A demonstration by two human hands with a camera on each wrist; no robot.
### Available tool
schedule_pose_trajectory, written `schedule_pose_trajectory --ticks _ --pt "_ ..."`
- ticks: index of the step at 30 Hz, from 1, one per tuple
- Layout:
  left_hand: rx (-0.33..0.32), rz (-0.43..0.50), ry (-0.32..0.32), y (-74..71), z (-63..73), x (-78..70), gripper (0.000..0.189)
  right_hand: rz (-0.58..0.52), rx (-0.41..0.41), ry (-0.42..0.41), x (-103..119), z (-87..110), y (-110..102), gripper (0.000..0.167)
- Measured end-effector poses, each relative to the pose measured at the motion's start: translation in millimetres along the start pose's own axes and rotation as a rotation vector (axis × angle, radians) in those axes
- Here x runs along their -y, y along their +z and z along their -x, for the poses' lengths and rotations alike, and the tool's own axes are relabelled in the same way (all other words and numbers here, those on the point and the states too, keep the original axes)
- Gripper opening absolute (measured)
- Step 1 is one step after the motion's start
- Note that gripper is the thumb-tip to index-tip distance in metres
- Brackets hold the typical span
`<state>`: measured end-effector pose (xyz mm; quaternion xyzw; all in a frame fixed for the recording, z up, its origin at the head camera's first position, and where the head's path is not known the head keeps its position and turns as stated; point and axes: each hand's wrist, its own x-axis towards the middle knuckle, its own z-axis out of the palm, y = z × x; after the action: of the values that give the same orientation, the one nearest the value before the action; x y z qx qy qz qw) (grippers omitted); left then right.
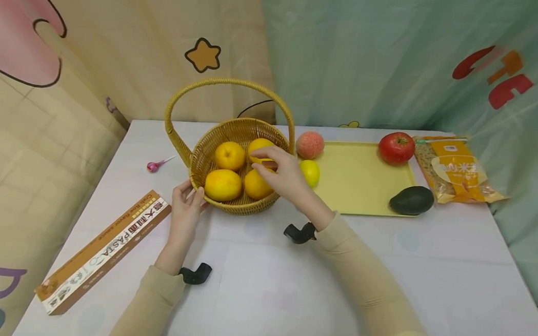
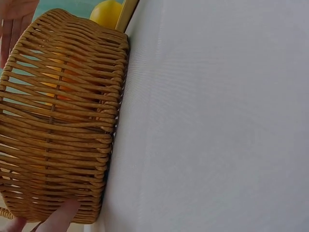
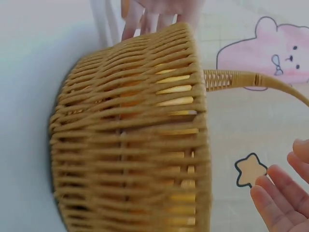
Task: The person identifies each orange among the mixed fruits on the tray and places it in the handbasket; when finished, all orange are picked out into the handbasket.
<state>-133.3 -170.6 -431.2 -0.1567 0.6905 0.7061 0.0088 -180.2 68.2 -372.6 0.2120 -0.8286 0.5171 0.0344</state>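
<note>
A woven wicker basket (image 1: 234, 207) with a tall arched handle stands at the back of the table. Inside it lie several yellow-orange fruits, among them a round one (image 1: 229, 155) and a longer one (image 1: 223, 185) at the front left. My left hand (image 1: 185, 204) holds the basket's near left side, thumb at the rim; fingertips (image 2: 63, 215) show against the weave in the left wrist view. Over the basket's right side hovers my right hand (image 1: 284, 174), its fingers loosely extended above the fruit. The right wrist view shows those fingers (image 3: 277, 198) with nothing gripped.
Right of the basket, a peach (image 1: 310, 145) and a lemon (image 1: 310, 173) sit by a yellow tray (image 1: 351, 178). An apple (image 1: 396, 148), an avocado (image 1: 412, 200) and a grain bag (image 1: 460, 172) lie farther right. A pasta box (image 1: 106, 250) and lollipop (image 1: 153, 166) lie left.
</note>
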Motion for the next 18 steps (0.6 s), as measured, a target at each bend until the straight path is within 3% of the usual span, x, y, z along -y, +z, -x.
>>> schedule_pose_trajectory --ticks 6,11,15,18 --pt "0.000 -0.070 0.013 -3.1 0.2 1.0 0.058 -0.036 -0.072 0.025 -13 28.9 -25 0.023" --pt "-0.040 -0.117 0.052 -5.0 5.1 -0.7 0.059 -0.041 -0.123 0.059 -28 52.5 -50 0.024" --pt "-0.080 -0.184 0.135 -6.4 13.1 -8.1 0.057 0.010 -0.171 0.098 -37 73.2 -71 0.026" --pt "-0.088 -0.237 0.255 -6.4 18.4 -15.0 0.054 0.052 -0.226 0.112 -44 86.5 -86 0.025"
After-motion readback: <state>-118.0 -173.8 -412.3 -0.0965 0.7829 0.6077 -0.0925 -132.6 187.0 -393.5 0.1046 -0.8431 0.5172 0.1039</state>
